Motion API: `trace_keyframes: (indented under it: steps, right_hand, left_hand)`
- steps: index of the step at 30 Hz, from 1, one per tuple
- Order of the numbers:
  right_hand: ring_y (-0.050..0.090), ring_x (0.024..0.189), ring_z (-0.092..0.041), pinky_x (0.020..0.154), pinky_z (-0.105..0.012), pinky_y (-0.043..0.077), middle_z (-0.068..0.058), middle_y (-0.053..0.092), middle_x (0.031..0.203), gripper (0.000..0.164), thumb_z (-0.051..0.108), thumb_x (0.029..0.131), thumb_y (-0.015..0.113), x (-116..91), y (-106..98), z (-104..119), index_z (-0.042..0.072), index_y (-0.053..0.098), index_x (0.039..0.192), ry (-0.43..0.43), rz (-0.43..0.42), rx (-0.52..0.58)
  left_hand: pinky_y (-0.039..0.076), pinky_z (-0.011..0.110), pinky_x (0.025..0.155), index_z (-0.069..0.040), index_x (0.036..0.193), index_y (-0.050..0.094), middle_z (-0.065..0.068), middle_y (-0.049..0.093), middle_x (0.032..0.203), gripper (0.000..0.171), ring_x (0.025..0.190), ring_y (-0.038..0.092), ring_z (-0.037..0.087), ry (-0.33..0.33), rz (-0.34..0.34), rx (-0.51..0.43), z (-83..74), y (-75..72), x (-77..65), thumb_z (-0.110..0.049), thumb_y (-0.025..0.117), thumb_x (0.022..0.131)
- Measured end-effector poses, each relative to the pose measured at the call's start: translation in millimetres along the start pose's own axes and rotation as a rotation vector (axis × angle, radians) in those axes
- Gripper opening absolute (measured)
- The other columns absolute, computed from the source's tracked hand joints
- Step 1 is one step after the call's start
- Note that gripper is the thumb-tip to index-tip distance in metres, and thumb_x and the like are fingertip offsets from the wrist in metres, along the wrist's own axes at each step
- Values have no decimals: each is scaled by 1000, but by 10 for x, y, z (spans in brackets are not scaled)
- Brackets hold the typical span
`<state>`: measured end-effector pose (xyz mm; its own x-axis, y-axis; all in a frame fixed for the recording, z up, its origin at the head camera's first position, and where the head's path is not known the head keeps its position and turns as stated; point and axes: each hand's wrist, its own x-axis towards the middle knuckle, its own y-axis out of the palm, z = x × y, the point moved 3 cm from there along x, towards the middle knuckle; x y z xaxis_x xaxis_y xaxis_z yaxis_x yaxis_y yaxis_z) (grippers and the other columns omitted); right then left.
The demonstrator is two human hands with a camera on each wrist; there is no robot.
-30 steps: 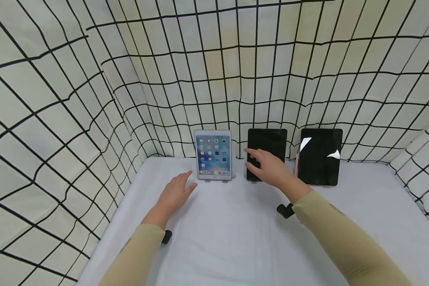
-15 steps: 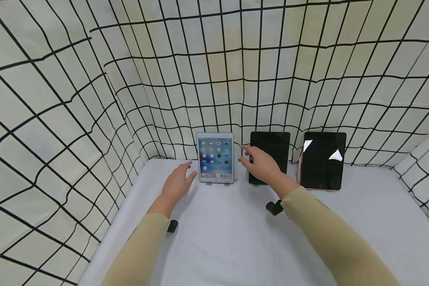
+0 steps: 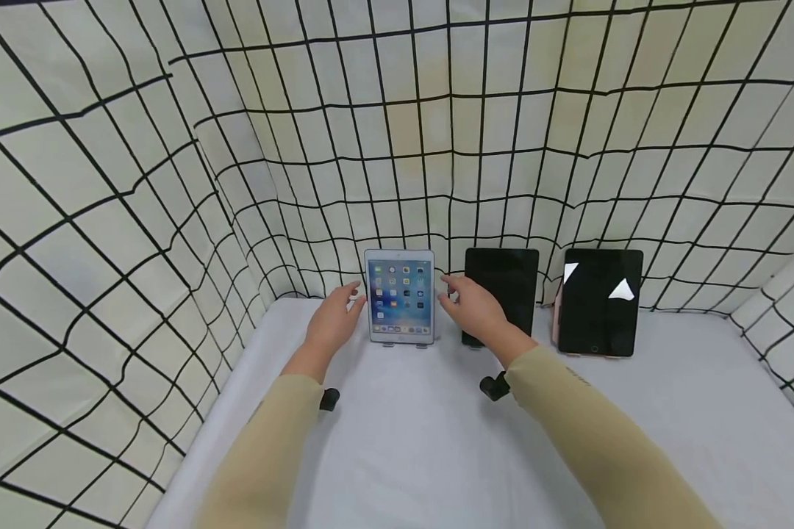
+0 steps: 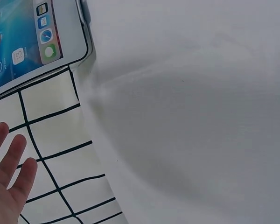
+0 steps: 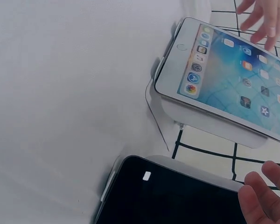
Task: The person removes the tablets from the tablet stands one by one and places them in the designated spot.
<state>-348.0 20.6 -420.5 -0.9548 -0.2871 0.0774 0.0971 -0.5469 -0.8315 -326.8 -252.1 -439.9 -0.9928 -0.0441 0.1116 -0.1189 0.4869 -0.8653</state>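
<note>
A white tablet with its home screen lit stands propped on a stand at the back of the white-covered table. My left hand is just off its left edge, fingers spread, as the left wrist view also shows. On the other side my right hand reaches toward the tablet's right edge with fingers loosely bent. That hand overlaps the dark-screened middle tablet, hiding part of it. In the right wrist view the white tablet leans on its stand, with a gap between it and the right fingers.
A third tablet, dark and reflecting light, stands at the right. A white backing with black netting rises behind and beside the table. A thin dark line lies by the white tablet's stand.
Both hands have moved in toward the white tablet, the left forward along its left side, the right leftward across the middle tablet. The tablets keep their places.
</note>
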Motion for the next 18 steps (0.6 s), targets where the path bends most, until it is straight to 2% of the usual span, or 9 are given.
trace_keyframes:
  steps: [5, 11, 18]
  right_hand:
    - [59, 95, -22, 84, -39, 54, -7, 60, 128, 52, 35, 101, 55, 48, 79, 16, 17, 47, 149, 9, 0, 1]
    - [60, 101, -23, 90, -41, 52, -9, 60, 128, 51, 35, 102, 54, 85, 154, 34, 16, 47, 149, 22, 0, 19]
    - [59, 98, -23, 88, -40, 53, -10, 60, 124, 50, 34, 102, 53, 109, 163, 56, 17, 47, 148, 24, -9, 42]
  left_hand:
    - [43, 49, 101, -17, 152, 39, 10, 51, 143, 52, 125, 54, 30, -18, 8, -39, -30, 3, 66, -39, 45, 106]
    - [41, 50, 104, -14, 153, 38, 11, 49, 146, 54, 129, 50, 30, -33, 39, -76, -46, 66, 129, -39, 44, 106]
    - [42, 47, 105, -13, 153, 38, 8, 49, 146, 54, 130, 49, 27, -25, 27, -87, -54, 124, 157, -38, 45, 106]
